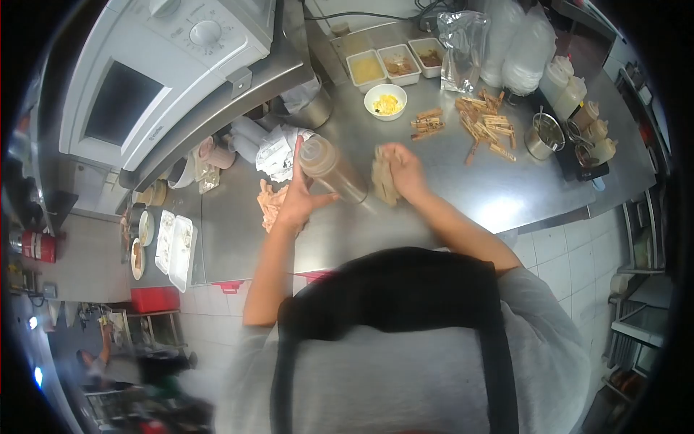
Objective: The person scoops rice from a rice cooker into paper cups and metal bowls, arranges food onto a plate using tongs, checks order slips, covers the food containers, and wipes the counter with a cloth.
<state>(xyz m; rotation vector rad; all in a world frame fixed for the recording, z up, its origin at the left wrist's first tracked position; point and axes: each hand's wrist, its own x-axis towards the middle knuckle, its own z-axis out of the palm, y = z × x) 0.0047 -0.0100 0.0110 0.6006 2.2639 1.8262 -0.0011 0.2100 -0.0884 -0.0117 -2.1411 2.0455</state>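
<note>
My left hand (296,199) is at a clear squeeze bottle (334,172) with brown contents, thumb and fingers spread around its near side. The bottle slants, its broad round end up to the left and its narrower end down to the right over the steel counter (340,235). In my right hand (406,173) is a tan, crumpled cloth-like piece (383,177), close to the counter top beside the bottle. Near my left wrist lies a pinkish crumpled piece (272,204), and behind that hand is a bunched white printed wrapper (282,153).
At the back stand white tubs (367,71) of food and a bowl (385,102) with yellow bits. Wrapped sticks (486,124) lie in a pile to the right, near a metal pot (543,137) and sauce bottles (571,94). An oven (159,87) and an open foam box (182,253) are left.
</note>
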